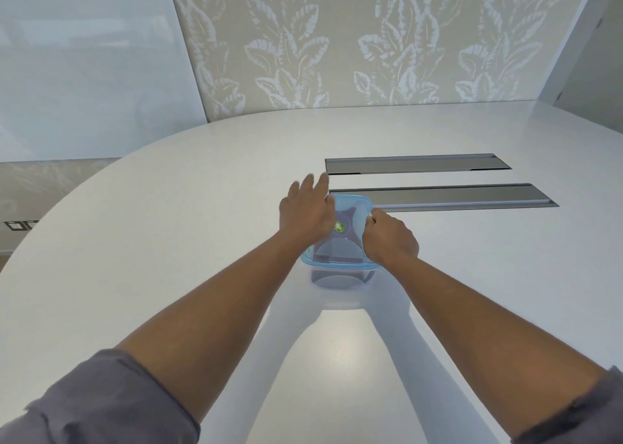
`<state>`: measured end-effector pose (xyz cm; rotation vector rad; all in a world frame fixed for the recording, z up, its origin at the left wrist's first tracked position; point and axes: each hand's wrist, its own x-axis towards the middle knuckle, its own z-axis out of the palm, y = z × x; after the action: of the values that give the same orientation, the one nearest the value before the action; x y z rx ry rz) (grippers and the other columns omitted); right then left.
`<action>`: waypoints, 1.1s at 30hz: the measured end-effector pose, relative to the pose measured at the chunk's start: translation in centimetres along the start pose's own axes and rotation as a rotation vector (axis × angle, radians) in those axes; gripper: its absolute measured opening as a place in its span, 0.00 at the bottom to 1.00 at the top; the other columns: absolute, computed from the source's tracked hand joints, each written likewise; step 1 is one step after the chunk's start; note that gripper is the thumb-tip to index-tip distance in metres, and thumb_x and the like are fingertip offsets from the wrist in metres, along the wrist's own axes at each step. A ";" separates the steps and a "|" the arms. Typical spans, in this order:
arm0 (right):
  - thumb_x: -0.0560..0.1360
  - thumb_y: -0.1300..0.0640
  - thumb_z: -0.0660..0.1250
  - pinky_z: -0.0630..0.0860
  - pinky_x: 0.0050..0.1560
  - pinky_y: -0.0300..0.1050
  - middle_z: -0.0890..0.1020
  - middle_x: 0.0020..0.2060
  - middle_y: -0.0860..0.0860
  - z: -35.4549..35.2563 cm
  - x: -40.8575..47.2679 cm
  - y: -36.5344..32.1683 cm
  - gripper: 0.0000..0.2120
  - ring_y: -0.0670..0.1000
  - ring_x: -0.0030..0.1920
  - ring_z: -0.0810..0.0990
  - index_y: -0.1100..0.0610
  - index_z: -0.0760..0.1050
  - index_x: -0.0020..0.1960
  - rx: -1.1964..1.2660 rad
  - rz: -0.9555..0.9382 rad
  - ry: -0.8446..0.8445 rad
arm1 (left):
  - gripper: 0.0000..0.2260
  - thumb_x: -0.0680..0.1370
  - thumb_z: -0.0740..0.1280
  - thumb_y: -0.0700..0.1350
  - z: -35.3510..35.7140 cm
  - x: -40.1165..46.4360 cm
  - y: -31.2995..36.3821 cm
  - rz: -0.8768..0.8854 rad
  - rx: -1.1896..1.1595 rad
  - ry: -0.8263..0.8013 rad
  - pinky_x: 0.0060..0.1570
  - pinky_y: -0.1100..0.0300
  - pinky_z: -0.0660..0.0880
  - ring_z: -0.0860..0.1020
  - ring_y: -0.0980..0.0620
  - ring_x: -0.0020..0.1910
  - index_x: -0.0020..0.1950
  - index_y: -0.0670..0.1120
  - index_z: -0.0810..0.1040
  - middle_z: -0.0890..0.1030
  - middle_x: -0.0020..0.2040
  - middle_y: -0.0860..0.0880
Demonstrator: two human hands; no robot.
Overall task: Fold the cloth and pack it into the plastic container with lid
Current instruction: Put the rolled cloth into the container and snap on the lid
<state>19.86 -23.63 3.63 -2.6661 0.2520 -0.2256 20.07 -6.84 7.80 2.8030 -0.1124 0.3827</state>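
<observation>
two hands on lid (350,214): left hand (305,212) flat, pressing; right hand (391,238) pinching edge.

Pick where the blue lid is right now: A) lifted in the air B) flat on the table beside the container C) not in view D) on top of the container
D: the lid sits on the container, left hand flat on it, right hand gripping its edge.

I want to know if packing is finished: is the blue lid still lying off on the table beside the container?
No, the blue lid sits on top of the container, with both hands on it.
</observation>
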 end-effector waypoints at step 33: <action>0.79 0.32 0.53 0.71 0.55 0.55 0.40 0.83 0.48 1.4 2.9 -0.8 0.40 0.61 0.68 0.75 0.57 0.51 0.80 0.090 -0.188 -0.228 | 0.23 0.84 0.51 0.56 3.4 0.6 -0.7 -0.001 0.134 -0.088 0.66 0.46 0.67 0.64 0.38 0.74 0.71 0.43 0.68 0.69 0.74 0.42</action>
<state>23.02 -22.92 3.13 -2.5966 -0.0791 0.0101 21.60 -7.30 4.61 2.9529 -0.1085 0.2764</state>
